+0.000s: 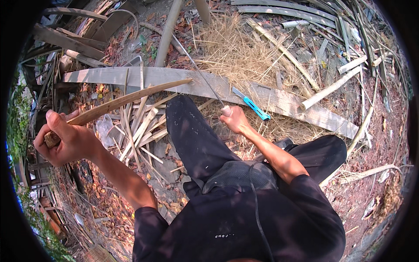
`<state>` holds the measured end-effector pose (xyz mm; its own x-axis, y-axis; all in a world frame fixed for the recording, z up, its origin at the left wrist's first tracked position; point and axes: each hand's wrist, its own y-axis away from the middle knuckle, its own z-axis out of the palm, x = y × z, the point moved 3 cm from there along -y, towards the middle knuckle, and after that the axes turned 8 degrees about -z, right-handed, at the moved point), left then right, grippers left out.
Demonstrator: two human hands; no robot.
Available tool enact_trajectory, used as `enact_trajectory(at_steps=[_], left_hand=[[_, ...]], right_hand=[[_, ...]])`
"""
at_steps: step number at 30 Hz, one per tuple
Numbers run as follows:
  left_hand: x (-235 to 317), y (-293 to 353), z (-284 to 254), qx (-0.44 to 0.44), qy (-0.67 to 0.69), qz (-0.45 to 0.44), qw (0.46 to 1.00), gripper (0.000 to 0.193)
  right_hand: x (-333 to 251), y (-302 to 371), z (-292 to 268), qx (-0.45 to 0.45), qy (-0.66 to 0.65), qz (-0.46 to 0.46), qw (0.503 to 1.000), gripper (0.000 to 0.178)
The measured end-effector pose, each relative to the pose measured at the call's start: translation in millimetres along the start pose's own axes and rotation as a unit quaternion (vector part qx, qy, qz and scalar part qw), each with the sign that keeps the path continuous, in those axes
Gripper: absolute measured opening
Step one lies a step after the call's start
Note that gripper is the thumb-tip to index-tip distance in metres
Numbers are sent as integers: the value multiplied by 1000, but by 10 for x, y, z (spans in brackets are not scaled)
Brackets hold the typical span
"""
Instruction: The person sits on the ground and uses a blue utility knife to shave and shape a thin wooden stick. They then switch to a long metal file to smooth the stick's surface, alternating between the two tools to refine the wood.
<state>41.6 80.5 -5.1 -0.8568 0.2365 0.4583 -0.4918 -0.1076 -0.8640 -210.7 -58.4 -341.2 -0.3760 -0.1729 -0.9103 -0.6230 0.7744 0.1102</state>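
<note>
My left hand [65,135] is closed around the thick end of a long, tapering strip of bamboo or wood [126,98]. The strip slants up to the right, its thin tip near a long plank [209,83] that lies crosswise in front of my knees. In my right fist [235,118] is the end of a long, thin grey tool [196,67], seen nearly edge-on, so I cannot tell a blade from a rod. It reaches away across the plank, apart from the strip. On the plank beside my right hand rests a turquoise utility knife [253,105].
Split sticks [142,131] are heaped left of my knee. Straw-like shavings [235,48] cover the ground beyond the plank, under two upright poles [168,35]. Pale poles [329,89] and long slats [288,11] lie at right; boards [70,41] are stacked far left.
</note>
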Motion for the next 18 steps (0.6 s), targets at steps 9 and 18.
enact_trajectory(at_steps=[9,18], left_hand=[[52,-17,27,47,-51,-44,997,20],[-124,-142,-158,92,-167,-84,978,18]], right_hand=[[1088,188,592,-58,3,202,978,24],[227,21,73,42,26,-6,999,35]])
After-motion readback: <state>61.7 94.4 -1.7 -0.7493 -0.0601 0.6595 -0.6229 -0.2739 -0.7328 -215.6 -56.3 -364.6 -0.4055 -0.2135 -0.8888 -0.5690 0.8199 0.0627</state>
